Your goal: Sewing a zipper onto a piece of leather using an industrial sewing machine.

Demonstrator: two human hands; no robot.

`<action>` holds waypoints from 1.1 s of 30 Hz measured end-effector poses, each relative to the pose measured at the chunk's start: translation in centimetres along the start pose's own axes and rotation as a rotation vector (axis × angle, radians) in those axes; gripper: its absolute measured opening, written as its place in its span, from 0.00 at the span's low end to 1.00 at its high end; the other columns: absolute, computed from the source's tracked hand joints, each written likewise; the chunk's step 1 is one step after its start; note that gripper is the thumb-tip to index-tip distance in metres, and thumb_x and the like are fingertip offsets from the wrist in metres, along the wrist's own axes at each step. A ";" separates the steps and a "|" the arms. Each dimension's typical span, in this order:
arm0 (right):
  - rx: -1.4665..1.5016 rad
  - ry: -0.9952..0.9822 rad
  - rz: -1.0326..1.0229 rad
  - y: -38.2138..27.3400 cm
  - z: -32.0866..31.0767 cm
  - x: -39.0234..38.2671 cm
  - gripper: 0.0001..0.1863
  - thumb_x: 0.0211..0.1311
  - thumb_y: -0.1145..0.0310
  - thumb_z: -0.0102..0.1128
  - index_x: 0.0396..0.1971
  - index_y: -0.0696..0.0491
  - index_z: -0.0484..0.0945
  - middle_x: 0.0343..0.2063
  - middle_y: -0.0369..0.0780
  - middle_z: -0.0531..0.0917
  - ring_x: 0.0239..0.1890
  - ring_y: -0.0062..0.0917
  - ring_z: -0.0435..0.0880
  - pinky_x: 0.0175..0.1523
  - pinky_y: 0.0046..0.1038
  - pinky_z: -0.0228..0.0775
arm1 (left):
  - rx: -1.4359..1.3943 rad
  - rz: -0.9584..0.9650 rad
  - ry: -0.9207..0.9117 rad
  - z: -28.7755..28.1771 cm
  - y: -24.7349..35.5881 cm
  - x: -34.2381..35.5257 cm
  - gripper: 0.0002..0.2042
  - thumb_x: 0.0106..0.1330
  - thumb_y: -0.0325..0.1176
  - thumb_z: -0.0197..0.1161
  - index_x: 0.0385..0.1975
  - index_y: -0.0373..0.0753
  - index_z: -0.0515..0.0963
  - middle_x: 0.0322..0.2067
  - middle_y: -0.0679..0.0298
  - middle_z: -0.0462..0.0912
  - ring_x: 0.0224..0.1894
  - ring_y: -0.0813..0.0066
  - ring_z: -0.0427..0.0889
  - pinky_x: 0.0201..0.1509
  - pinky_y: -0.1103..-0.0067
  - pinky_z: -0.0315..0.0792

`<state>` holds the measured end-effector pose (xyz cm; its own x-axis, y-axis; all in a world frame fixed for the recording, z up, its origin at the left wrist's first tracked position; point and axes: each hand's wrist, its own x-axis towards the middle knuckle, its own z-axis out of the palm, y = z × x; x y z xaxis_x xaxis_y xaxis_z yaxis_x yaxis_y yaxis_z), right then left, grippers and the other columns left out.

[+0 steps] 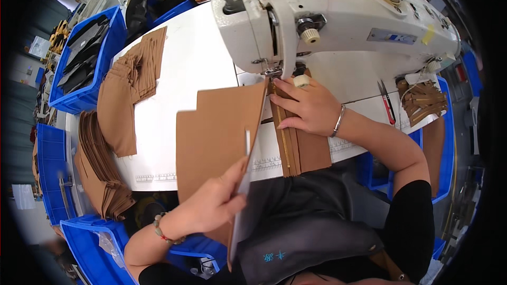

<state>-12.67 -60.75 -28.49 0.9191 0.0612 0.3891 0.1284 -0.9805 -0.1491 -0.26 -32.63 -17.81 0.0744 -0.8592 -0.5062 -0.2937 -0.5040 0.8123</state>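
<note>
A large brown panel [211,137] stands partly raised on its edge, its upper corner at the presser foot [273,72] of a white sewing machine [327,8]. My left hand [214,203] is closed on the panel's right edge, thumb on one side. Flat on the work beside the foot lies my right hand [316,106], its fingers spread. Under those fingers runs a brown zipper strip [285,148] with gold teeth, next to a brown piece [315,153] that reaches the table's front edge. The needle point is too small to make out.
Red-handled thread snips [390,110] and a bundle of brown zipper strips [422,100] lie at the right. Brown cut pieces [117,111] are stacked at the left, with more [97,163] hanging over the edge. Blue crates [113,47] flank the white table [182,58].
</note>
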 end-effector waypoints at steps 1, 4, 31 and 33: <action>-0.016 0.022 -0.015 0.0 0.2 0.0 0.32 0.58 0.41 0.64 0.53 0.53 0.81 0.56 0.46 0.78 0.58 0.39 0.76 0.71 0.43 0.59 | -0.095 0.009 -0.049 0.8 0.1 0.2 0.35 0.68 0.25 0.54 0.74 0.29 0.49 0.25 0.58 0.75 0.28 0.70 0.81 0.37 0.73 0.75; -0.012 -0.142 0.007 0.1 -0.8 0.0 0.31 0.58 0.53 0.67 0.59 0.54 0.78 0.66 0.48 0.72 0.66 0.41 0.73 0.66 0.41 0.64 | -0.188 0.190 -0.100 3.1 -0.7 1.3 0.36 0.68 0.25 0.55 0.75 0.29 0.48 0.27 0.59 0.71 0.30 0.75 0.74 0.40 0.78 0.72; 0.050 -0.271 0.131 0.0 -0.6 -0.3 0.34 0.63 0.51 0.54 0.68 0.48 0.69 0.70 0.42 0.70 0.75 0.35 0.61 0.79 0.45 0.44 | 0.678 0.421 0.550 1.8 -2.0 12.3 0.26 0.77 0.33 0.48 0.72 0.33 0.58 0.73 0.48 0.61 0.75 0.44 0.58 0.77 0.55 0.52; 0.027 -0.245 0.116 0.1 -0.3 -0.5 0.34 0.62 0.52 0.55 0.68 0.48 0.69 0.70 0.42 0.70 0.75 0.35 0.62 0.79 0.45 0.45 | 0.653 0.428 0.550 1.6 -2.2 12.4 0.26 0.76 0.32 0.48 0.72 0.33 0.59 0.72 0.49 0.62 0.74 0.45 0.59 0.77 0.56 0.53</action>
<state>-13.20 -60.96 -28.44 0.9905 -0.0045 0.1374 0.0240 -0.9785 -0.2048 -0.25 -42.03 -26.34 0.2256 -0.9643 0.1386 -0.8613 -0.1310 0.4909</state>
